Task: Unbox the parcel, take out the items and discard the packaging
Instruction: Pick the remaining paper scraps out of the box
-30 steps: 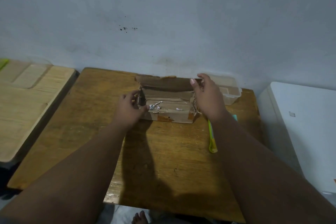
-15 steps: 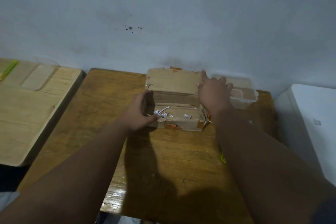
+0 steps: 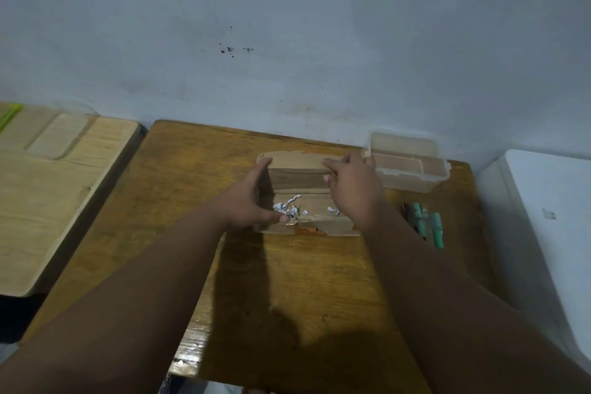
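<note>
A small brown cardboard parcel (image 3: 303,176) with torn white label scraps on its near top lies at the back middle of the wooden table (image 3: 287,281). My left hand (image 3: 246,201) grips its left end, thumb on the near top, fingers along the far left corner. My right hand (image 3: 353,189) lies over its right end, fingers curled on the far top flap. The parcel's right side is hidden under that hand.
A clear plastic compartment box (image 3: 409,166) stands right of the parcel against the wall. Green-handled tools (image 3: 428,227) lie on the table's right side. A white appliance (image 3: 550,233) is at the right, a pale wooden table (image 3: 48,189) at the left.
The far flap, raised half a second ago, now lies lower on the parcel. My right hand has shifted from spread fingers to curling on that flap. The view has tilted, showing the tools.
</note>
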